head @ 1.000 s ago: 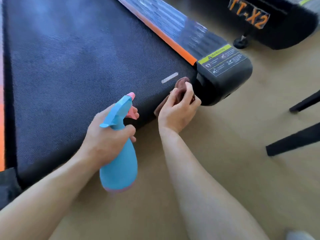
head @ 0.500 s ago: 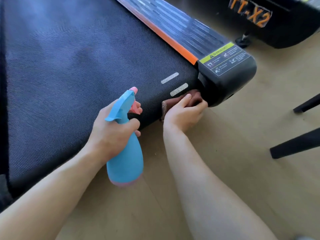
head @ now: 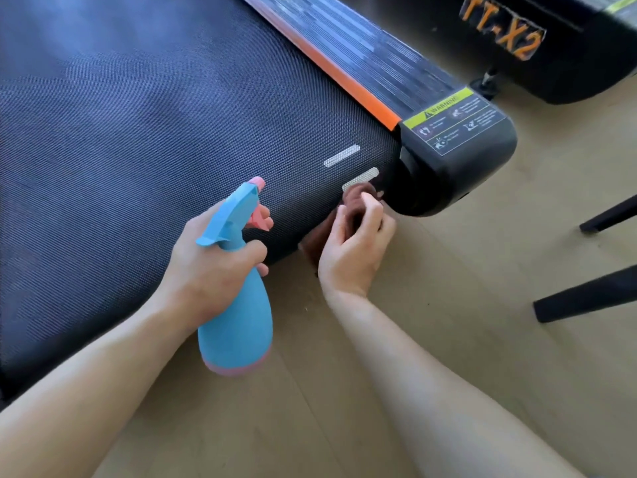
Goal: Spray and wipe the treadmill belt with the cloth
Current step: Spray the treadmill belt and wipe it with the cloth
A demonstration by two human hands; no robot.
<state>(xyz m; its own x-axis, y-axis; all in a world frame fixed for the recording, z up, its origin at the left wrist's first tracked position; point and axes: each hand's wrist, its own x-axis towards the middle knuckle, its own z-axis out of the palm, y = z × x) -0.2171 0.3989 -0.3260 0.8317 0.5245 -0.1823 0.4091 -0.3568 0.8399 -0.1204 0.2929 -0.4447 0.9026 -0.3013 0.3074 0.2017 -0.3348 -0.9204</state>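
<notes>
Left hand (head: pixel 210 267) grips spray bottle (head: pixel 238 326), right hand (head: pixel 351 250) cloth (head: pixel 354 198) near "WARNING" label (head: pixel 455 124).

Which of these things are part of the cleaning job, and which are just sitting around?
In use: spray bottle in the left hand, cloth in the right hand, treadmill belt.
Just around: warning sticker, black furniture legs, second machine behind.

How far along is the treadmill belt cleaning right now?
Done: nothing on the belt shows which parts are wiped. In hand: the right hand presses the cloth on the belt's near corner by the end cap; the left hand holds the spray bottle. Left: probably most of the belt.
</notes>
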